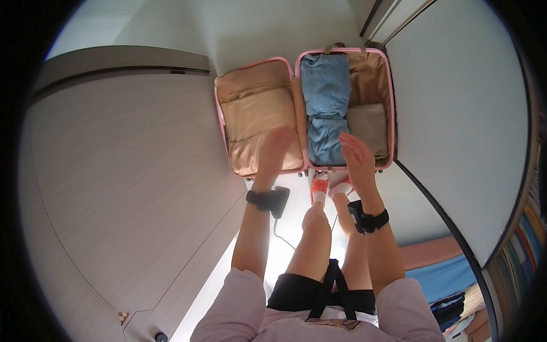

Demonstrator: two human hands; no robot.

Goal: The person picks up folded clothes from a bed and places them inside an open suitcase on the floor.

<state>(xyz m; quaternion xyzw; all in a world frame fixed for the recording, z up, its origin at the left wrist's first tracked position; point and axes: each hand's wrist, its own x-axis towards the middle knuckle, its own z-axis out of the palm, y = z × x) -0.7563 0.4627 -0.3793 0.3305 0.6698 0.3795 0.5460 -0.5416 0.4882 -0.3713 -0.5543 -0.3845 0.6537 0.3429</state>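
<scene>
An open suitcase with pink rims (391, 107) lies on the floor before me, its two halves side by side. Over the lower part of its left half, a tan fabric divider (258, 111), is my left hand (277, 145), blurred, with nothing seen in it. My right hand (358, 154) is above the lower middle of the right half, fingers held together and slightly curled, holding nothing that shows. Two folded light-blue garments (327, 85) lie in a column along that half's left side. A folded grey-brown cloth item (366, 124) is at its lower right, partly behind my right hand.
A large pale door or cabinet panel (141, 149) stands at the left. To the right is a dark-edged white panel (461, 107). Beyond its edge, folded clothes (448, 310) and blue fabric (444, 273) show at lower right. My feet in red-and-white footwear (319, 184) are just below the suitcase.
</scene>
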